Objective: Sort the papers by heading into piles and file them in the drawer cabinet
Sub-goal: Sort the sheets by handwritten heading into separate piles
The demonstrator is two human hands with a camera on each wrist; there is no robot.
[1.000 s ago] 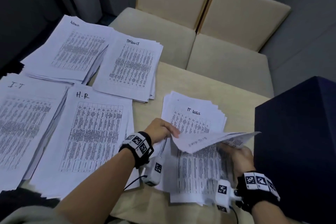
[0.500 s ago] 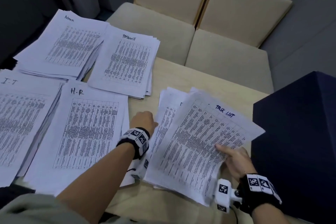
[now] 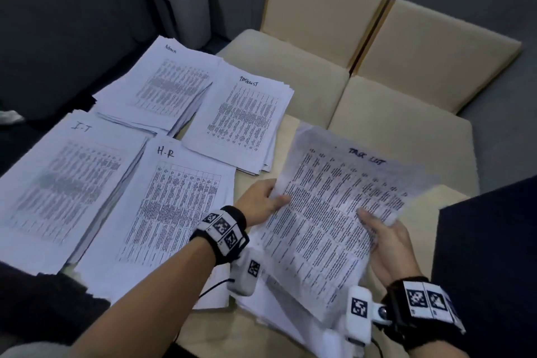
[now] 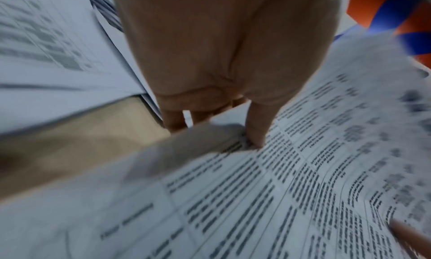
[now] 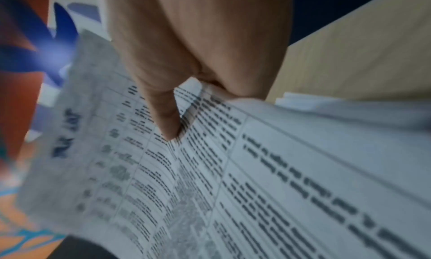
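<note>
Now left hand [image 3: 261,203], right hand [image 3: 386,244] pinch "Task List" sheet [image 3: 334,212], thumbs on top.

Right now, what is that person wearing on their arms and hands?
The hands are bare, no gloves. Each wrist wears a black band with white squares printed in black checker patterns, like the right band. A small white camera box hangs under each wrist, with a thin black cable trailing from the left one.

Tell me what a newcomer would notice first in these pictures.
The sheet headed TASK LIST, held above the table by the left hand and right hand, one at each side edge. Behind it lie four piles headed Admin, TASKLIST, I-T and H-R.
</note>
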